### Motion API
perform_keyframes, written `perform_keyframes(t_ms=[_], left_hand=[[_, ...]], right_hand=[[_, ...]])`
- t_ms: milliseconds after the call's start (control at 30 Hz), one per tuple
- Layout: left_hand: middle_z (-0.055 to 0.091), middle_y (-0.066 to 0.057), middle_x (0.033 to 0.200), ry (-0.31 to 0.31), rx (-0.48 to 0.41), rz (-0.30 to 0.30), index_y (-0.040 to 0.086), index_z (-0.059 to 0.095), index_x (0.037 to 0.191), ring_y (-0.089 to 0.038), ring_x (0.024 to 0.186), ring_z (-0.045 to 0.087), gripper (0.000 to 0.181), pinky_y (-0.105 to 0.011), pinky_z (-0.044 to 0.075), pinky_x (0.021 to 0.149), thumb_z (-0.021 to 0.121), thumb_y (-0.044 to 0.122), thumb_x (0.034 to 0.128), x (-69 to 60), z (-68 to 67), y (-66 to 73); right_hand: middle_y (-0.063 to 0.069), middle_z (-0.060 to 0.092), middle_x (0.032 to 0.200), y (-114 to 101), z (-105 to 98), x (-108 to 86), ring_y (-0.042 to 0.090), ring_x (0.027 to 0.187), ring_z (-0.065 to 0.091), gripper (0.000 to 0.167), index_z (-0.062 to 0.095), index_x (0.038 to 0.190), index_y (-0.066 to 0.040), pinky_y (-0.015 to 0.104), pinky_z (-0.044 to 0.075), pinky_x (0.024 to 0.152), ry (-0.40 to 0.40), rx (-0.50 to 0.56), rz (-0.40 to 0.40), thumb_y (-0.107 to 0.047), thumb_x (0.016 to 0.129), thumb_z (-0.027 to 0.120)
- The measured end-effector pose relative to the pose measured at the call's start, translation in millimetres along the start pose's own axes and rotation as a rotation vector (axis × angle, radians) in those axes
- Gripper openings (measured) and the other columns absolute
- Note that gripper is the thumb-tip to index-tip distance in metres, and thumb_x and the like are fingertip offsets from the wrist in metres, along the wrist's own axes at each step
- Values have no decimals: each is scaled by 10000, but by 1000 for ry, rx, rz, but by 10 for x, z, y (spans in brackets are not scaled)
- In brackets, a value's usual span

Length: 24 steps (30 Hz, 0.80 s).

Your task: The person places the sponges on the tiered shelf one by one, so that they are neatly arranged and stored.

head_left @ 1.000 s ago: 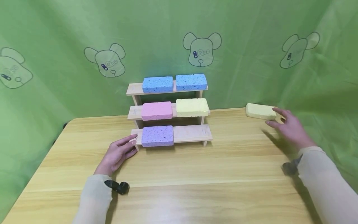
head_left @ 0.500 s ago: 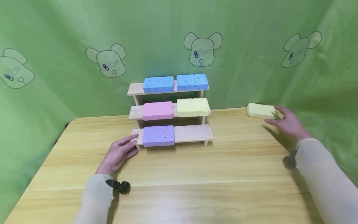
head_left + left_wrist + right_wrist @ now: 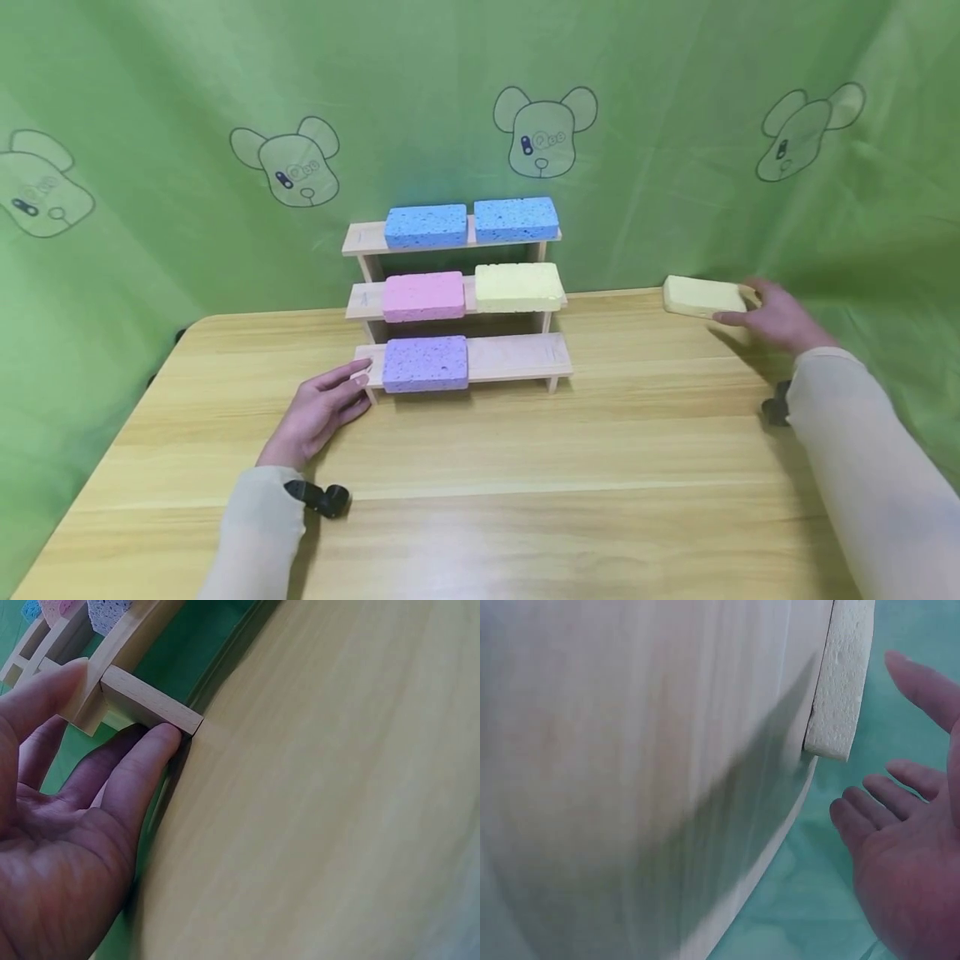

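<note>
A three-step wooden rack (image 3: 517,354) stands at the back middle of the table. Its left end at the lowest step is held by my left hand (image 3: 318,408); in the left wrist view the thumb (image 3: 64,679) lies at the board and fingertips touch the leg (image 3: 150,701). A purple sponge (image 3: 425,364) rests on that step. Far right, a pale yellow sponge (image 3: 703,297) lies flat on the table near the back edge. My right hand (image 3: 783,317) is at its right end, thumb and fingers spread around it; the right wrist view shows the fingers apart from the sponge (image 3: 840,682).
On the middle step lie a pink sponge (image 3: 423,296) and a yellow sponge (image 3: 517,287). Two blue sponges, left (image 3: 426,226) and right (image 3: 515,218), sit on the top step. A green curtain (image 3: 420,100) hangs close behind the wooden table (image 3: 525,483).
My right hand has moved slightly forward, its thumb and fingers now nearer around the yellow sponge's end. The left hand stays at the rack. The head view has shifted slightly.
</note>
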<state>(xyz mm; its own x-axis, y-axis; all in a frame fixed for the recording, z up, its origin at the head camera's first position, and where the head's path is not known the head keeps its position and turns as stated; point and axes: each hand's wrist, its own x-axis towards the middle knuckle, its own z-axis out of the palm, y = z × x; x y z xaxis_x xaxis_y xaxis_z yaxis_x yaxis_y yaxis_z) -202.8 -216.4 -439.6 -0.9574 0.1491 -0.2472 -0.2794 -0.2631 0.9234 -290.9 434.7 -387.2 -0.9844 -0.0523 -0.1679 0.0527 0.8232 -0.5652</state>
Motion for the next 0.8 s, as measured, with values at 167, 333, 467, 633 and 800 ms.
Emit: perform_keyframes(t_ms=[167,333,467,633,800], left_hand=[[335,-186,1519,6,6,-1,-23,519,1382,-209,1142,597,459,-374,492,995,647,56,949,3,14,5],[345,-186,1510,6,-4,0,-17,531,1375,-215,1133,601,450,-378,493,994,649,54,947,11,3,1],[355,-187,1502,6,-12,-4,-7,547,1368,-218,1126,604,427,-384,490,999,637,50,955,15,-9,-13],[363,-190,1494,8,-14,-6,-21,522,1386,-226,1134,598,445,-389,487,1002,630,49,959,14,3,-21],[355,-192,1502,6,-6,-2,-24,517,1386,-230,1138,598,456,-390,488,1001,640,52,953,7,2,0]], right_hand=[[463,54,1456,11,-26,54,657,1291,103,1129,-21,1480,145,777,140,1012,-45,-10,-2,-513,889,680],[470,46,1450,49,-56,155,656,1295,89,1087,-29,1466,169,766,119,1029,-70,-52,-39,-421,908,693],[485,52,1435,44,-51,248,662,1283,105,1054,-56,1463,168,759,116,1038,-84,-76,-60,-311,910,702],[485,36,1436,19,-17,321,659,1291,89,1034,-85,1457,167,745,101,1059,-118,-24,-41,-119,848,700],[503,152,1384,16,39,361,652,1250,188,901,63,1424,239,738,161,1052,-87,-74,-66,-17,792,652]])
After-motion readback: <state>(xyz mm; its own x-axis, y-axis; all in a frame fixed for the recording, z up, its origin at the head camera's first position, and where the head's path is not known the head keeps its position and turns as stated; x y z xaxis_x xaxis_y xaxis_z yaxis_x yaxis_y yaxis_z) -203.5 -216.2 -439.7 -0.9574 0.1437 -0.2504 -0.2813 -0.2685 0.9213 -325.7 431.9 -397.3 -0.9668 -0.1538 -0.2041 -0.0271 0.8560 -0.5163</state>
